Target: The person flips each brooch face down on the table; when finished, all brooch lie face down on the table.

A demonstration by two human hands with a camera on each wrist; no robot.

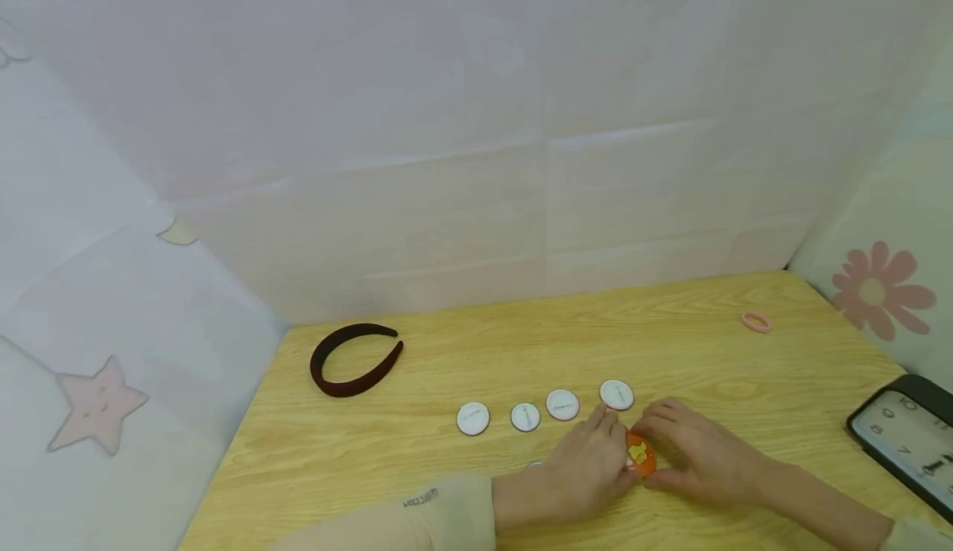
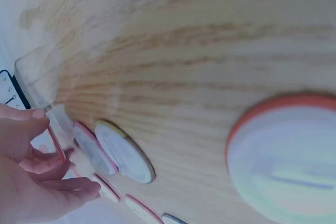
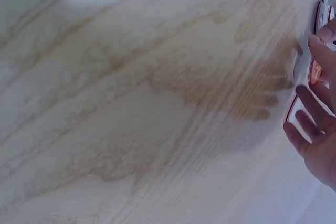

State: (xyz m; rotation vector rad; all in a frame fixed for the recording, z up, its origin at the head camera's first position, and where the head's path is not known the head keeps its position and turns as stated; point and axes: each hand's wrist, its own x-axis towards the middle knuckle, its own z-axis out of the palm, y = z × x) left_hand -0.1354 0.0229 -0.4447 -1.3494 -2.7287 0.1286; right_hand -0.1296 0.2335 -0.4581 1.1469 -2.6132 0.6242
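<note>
Between my two hands an orange button badge [image 1: 642, 454] with a yellow figure on its front is held tilted up off the table. My left hand [image 1: 584, 468] pinches its left side, and its edge shows between thumb and fingers in the left wrist view. At the opposite side, my right hand [image 1: 703, 456] grips the rim with thumb and fingertips; the right wrist view catches this hand only at its edge. Just beyond the left fingers lies a badge with its white back up [image 1: 616, 395]. Another badge [image 1: 536, 464] is mostly hidden behind the left wrist.
More badges lie back side up in a row, among them a large one [image 1: 472, 419] and a smaller one [image 1: 525, 417]. A dark headband [image 1: 350, 387] sits at the back left, a pink hair tie [image 1: 757, 322] at the back right. At the right edge stands a clock [image 1: 904, 443].
</note>
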